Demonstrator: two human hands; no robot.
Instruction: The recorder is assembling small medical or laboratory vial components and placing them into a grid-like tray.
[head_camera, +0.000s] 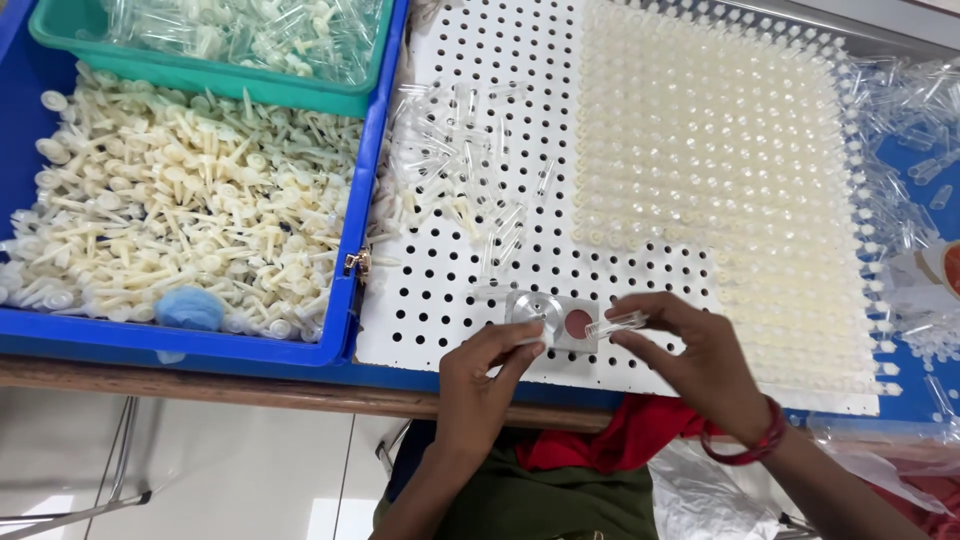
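- The right hand is at the near edge of the white perforated board; thumb and forefinger pinch a small clear tube, held nearly level above the board.
- The left hand is just beside it at the same near edge; its fingertips are closed on a small pale part, too small to identify, with its tip close to the open end of the tube.
- A small clear dish with a reddish pad sits on the board between the two hands, touching neither so far as can be seen.
- Loose clear tubes lie scattered over the middle of the board.
- Rows of cream capped tubes stand in the holes, filling the far right part of the board and running down its right edge.
- A blue bin adjoins the board's left edge, holding a heap of cream plungers and a blue fluffy ball near its front wall.
- A green tray of clear parts rests across the bin's far end.
- More clear tubes lie off the board's right edge.
- A red bangle circles the right wrist.
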